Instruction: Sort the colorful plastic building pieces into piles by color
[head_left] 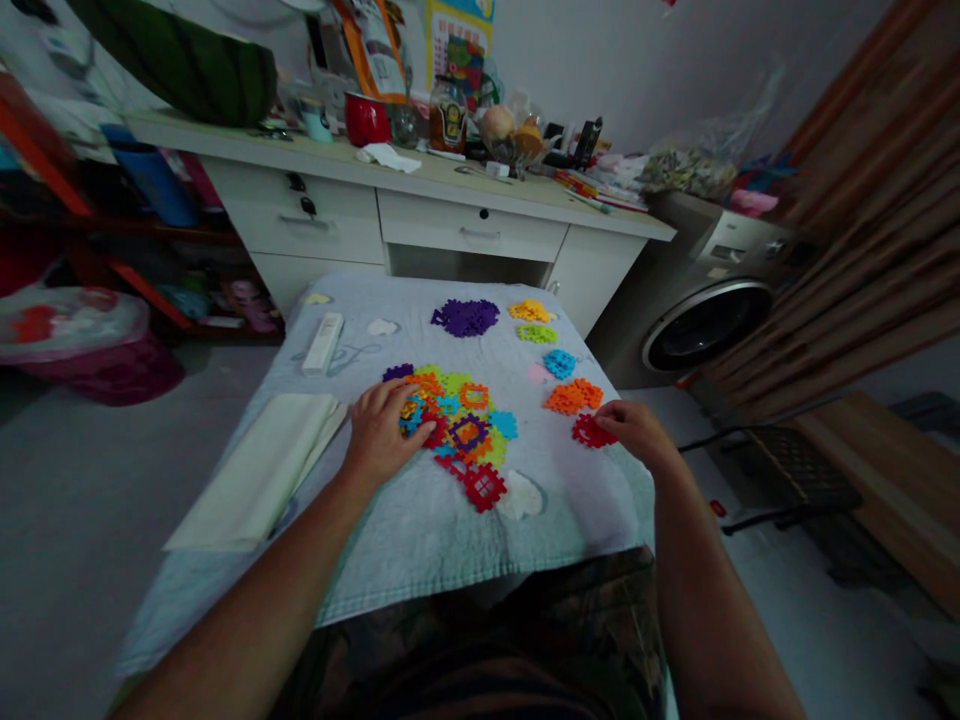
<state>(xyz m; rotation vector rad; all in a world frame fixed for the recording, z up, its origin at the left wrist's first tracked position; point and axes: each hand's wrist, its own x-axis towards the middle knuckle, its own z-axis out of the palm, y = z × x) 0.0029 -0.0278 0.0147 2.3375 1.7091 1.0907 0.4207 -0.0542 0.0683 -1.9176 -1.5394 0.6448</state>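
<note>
Mixed-colour pile lay unseparated mid-table, work apparently partly done: purple heap at its 12 o'clock, yellow heap and green heap at 1, blue heap at 2, orange heap and red heap at 3; left hand half open at 9, right hand pinched onto red, both grips unclear.

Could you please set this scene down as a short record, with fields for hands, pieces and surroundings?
Left hand: spread at the mixed-colour heap
Right hand: fingertips at the red pile
Other piles: purple pile, yellow pile, green pile, blue pile, orange pile
Surface: table cover
On its left: folded cloth, white oblong item
Beyond: white desk, washing machine
</note>
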